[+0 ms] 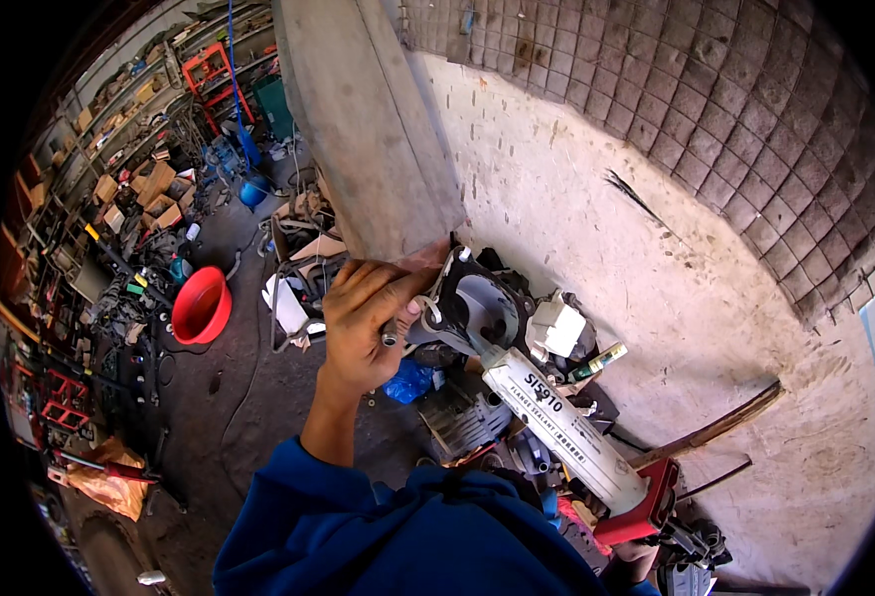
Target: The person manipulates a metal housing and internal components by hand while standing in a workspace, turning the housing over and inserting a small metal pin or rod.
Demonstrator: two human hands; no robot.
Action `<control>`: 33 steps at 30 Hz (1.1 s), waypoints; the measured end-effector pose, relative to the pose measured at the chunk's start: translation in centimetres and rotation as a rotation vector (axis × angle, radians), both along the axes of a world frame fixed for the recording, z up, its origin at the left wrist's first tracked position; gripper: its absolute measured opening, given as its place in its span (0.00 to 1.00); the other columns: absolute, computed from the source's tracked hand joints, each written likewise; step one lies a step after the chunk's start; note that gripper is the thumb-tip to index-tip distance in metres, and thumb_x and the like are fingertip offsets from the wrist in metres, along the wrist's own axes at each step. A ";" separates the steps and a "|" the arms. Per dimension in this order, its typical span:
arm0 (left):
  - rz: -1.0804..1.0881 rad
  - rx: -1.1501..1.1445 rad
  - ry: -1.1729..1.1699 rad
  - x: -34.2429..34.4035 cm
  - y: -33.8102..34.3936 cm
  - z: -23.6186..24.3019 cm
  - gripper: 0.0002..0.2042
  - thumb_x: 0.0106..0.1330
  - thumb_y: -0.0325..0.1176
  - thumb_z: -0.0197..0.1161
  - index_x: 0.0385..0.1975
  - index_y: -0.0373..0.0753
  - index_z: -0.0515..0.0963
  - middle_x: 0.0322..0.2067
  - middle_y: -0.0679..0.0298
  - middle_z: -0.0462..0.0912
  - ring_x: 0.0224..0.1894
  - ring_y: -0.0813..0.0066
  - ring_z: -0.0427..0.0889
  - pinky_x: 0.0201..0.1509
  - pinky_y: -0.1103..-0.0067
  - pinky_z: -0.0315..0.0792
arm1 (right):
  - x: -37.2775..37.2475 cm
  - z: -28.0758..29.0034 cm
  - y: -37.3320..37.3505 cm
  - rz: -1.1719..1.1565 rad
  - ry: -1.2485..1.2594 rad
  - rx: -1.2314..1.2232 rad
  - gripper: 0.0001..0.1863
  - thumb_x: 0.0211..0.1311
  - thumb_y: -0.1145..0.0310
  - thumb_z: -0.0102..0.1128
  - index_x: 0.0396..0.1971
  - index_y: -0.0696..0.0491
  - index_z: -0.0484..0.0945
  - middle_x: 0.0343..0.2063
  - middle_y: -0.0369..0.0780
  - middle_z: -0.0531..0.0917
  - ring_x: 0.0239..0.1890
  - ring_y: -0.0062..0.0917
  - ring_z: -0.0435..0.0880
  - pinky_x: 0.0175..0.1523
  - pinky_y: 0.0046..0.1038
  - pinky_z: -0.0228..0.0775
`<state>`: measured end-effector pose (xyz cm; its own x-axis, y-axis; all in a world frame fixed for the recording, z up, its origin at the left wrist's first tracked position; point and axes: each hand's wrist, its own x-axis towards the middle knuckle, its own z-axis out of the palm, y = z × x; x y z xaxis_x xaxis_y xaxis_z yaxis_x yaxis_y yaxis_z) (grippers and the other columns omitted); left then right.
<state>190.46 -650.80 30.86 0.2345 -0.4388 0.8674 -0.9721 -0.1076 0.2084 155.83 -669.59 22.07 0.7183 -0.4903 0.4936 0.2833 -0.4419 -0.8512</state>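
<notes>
My left hand (363, 323) is closed, fingers curled, on a grey metal housing (444, 298) with a large round opening. A short metal stub (390, 334) pokes out beside the thumb. To the right, a white sealant cartridge (561, 427) lies slantwise in a red caulking gun (646, 502). Its pale nozzle (482, 345) reaches the lower edge of the housing; whether the tip touches it, I cannot tell. My right hand (634, 558) is wrapped round the gun near its handle at the lower right, with most of its fingers hidden.
A grey board (373, 119) rises beyond my left hand. Against the stained white wall (596, 189) lie metal parts, a white box (556, 328) and a wooden stick (720, 422). On the left floor stand a red basin (202, 306), cartons (159, 189) and scattered parts.
</notes>
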 end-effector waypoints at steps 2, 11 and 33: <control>0.008 -0.003 -0.007 0.1 0.0 0.0 0.11 0.57 0.28 0.63 0.38 0.32 0.82 0.31 0.56 0.82 0.33 0.59 0.80 0.41 0.68 0.70 | 0.0 -0.1 0.0 -0.001 -0.001 -0.001 0.15 0.56 0.64 0.68 0.32 0.59 0.75 0.32 0.47 0.83 0.31 0.35 0.83 0.37 0.32 0.76; 0.005 0.019 -0.010 0.1 0.1 0.1 0.13 0.57 0.27 0.60 0.41 0.30 0.82 0.32 0.53 0.81 0.35 0.57 0.79 0.43 0.70 0.69 | 0.0 -0.2 0.2 -0.016 -0.004 -0.017 0.14 0.56 0.65 0.68 0.30 0.60 0.76 0.32 0.47 0.83 0.30 0.34 0.84 0.36 0.31 0.76; 0.033 -0.043 -0.046 -0.1 0.3 -0.2 0.11 0.53 0.25 0.65 0.37 0.32 0.82 0.29 0.56 0.81 0.33 0.59 0.80 0.40 0.69 0.69 | 0.0 -0.4 -0.1 0.047 0.018 0.065 0.14 0.54 0.69 0.68 0.36 0.60 0.78 0.34 0.51 0.83 0.32 0.38 0.85 0.38 0.33 0.77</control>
<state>190.36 -650.54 30.64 0.2078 -0.3936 0.8955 -0.9768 -0.1314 0.1689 155.84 -669.66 21.67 0.7500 -0.4864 0.4483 0.2868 -0.3716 -0.8830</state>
